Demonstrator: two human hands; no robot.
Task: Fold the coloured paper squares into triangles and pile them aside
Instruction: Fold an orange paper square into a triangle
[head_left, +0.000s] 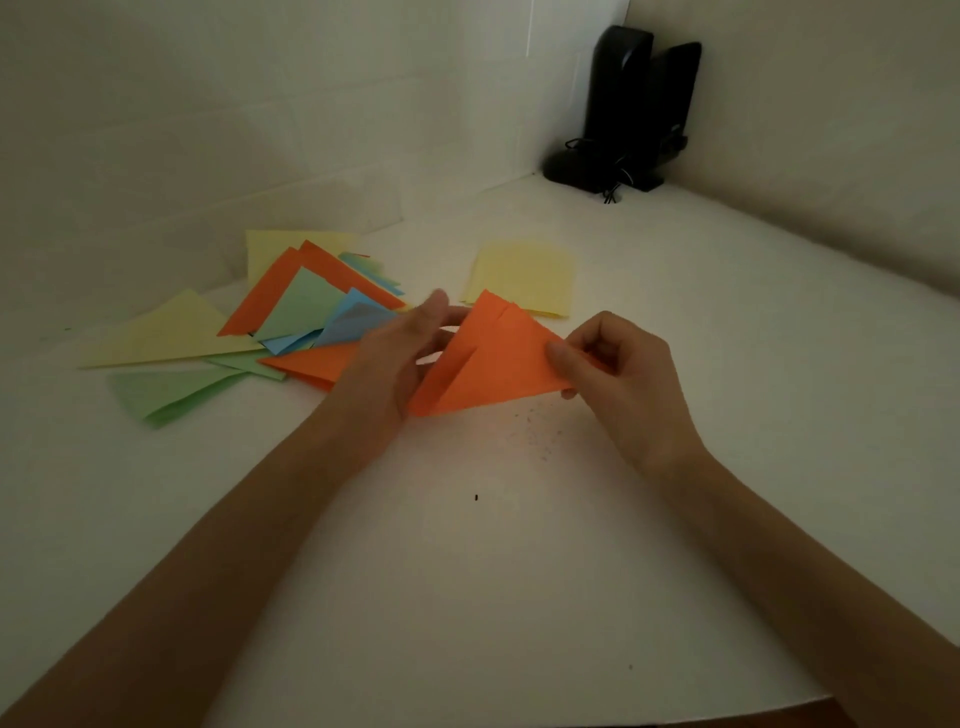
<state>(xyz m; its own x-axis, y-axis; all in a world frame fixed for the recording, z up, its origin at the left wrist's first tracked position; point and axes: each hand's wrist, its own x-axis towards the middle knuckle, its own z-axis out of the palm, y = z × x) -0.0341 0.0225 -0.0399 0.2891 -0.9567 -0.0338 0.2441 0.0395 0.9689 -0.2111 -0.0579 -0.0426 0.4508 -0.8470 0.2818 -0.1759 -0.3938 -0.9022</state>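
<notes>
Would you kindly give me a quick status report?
Left hand holds, right hand pinches the orange paper, folded into a triangle. Pile of folded triangles to its left, yellow squares behind. Nothing in the way.

One orange paper (493, 358) was held. Left of it lay about ten folded triangles (301, 306); behind it, one yellow stack (524, 275) and two black speakers (618, 93).
</notes>
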